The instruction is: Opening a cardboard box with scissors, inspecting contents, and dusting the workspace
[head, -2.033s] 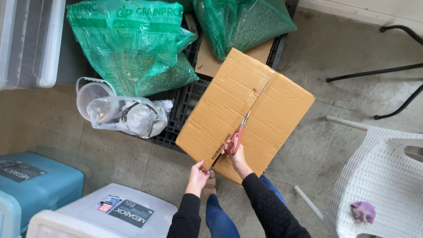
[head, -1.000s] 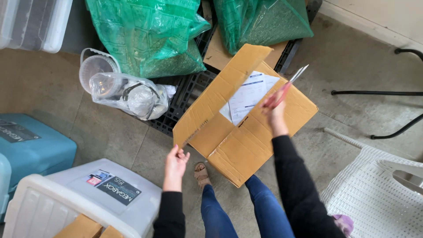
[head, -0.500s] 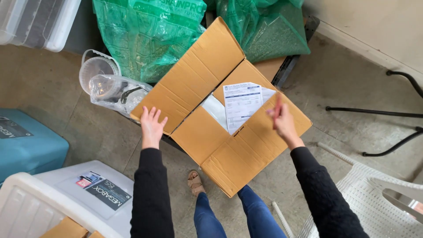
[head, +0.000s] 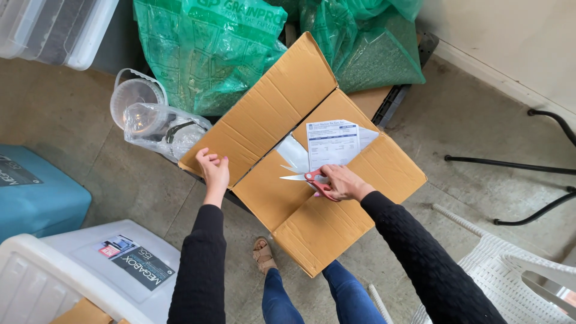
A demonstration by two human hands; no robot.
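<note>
Scissors (head: 309,177), red-handled, are clamped in the right hand (head: 342,183) over the open cardboard box (head: 336,234), blades together, long axis pointing left across the opening toward the left hand (head: 214,168). That hand grips the outer edge of the left flap (head: 264,117), fingers curled over it. A printed sheet (head: 332,143) lies inside, just beyond the blades, nearer the right hand. Green sacks (head: 204,54) stand past the box's far edge.

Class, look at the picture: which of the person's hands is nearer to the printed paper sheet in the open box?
Right. The right hand, holding red-handled scissors, sits just below the sheet; the left hand grips the far-left flap.
</note>
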